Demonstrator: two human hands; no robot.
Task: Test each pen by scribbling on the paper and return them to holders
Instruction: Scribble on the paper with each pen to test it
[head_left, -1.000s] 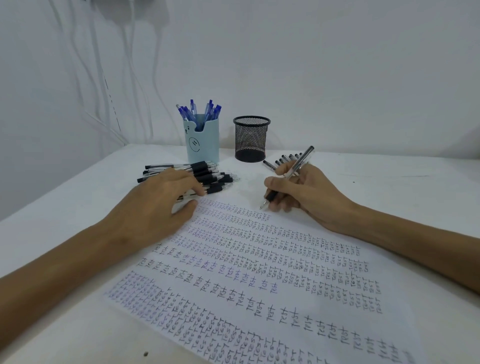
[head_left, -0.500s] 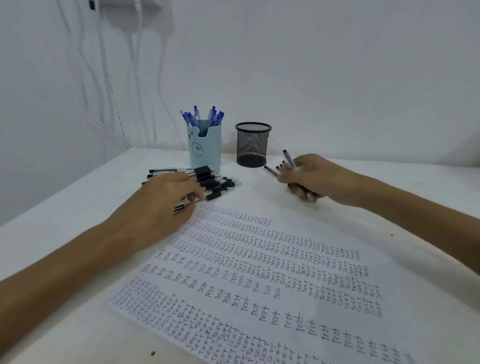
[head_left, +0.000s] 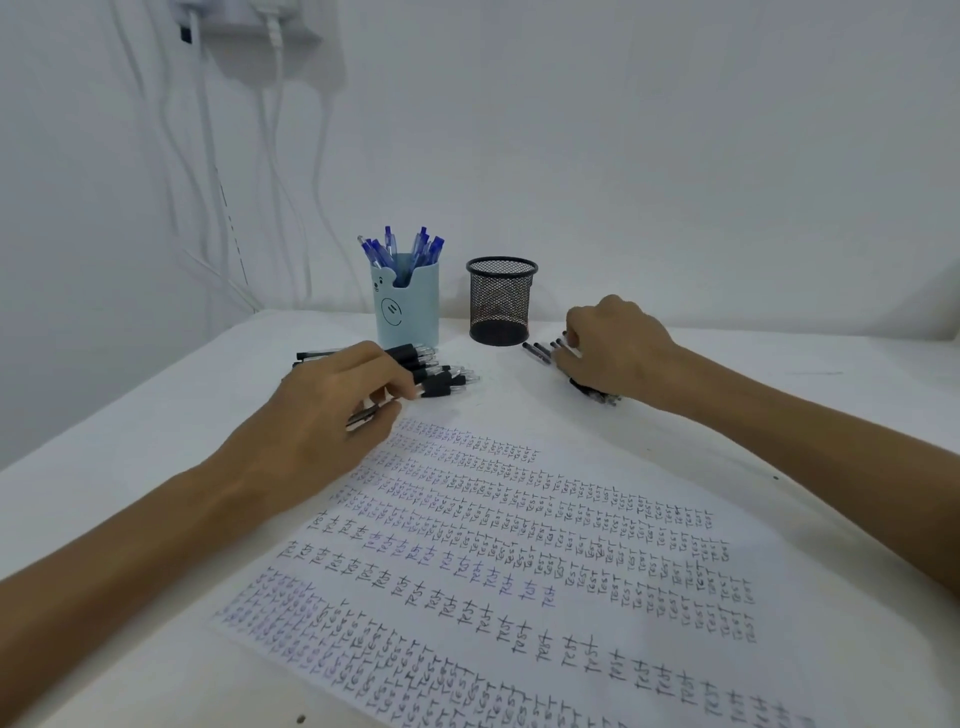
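A: Background first. We see a plain white wall (head_left: 623, 130) with white cables (head_left: 208, 156) hanging at upper left. Below it a white table (head_left: 130, 441) fills the lower field.

B: The largest item on that table, we note, is the paper (head_left: 519, 545). It lies flat and skewed, and is covered in rows of the handwritten word "TEST" in black and bluish ink.

A: Next in size are the hands. We mark the left hand (head_left: 322, 415) at the paper's far left corner, palm down with curled fingers. Thumb and fingers pinch a single pen (head_left: 363, 415), whose dark shaft shows between them.

B: We place the right hand (head_left: 613, 343) beyond the paper's far edge, to the right of the holders. Its knuckles are up and its fingers bend down onto a small row of black pens (head_left: 540, 349). More pen ends show under the wrist. We cannot tell whether it clasps a pen or only rests on them.

A: Then the holders, both upright near the wall. We label the blue holder (head_left: 408, 306), which has a face drawn on it. The black mesh holder (head_left: 501, 301) stands just to its right, not touching it.

B: Smallest are the pens. The blue pens (head_left: 400, 247) stand in the blue holder. We find a pile of black pens (head_left: 441, 371) lying on the table in front of that holder, under the left fingertips, with tips pointing right.
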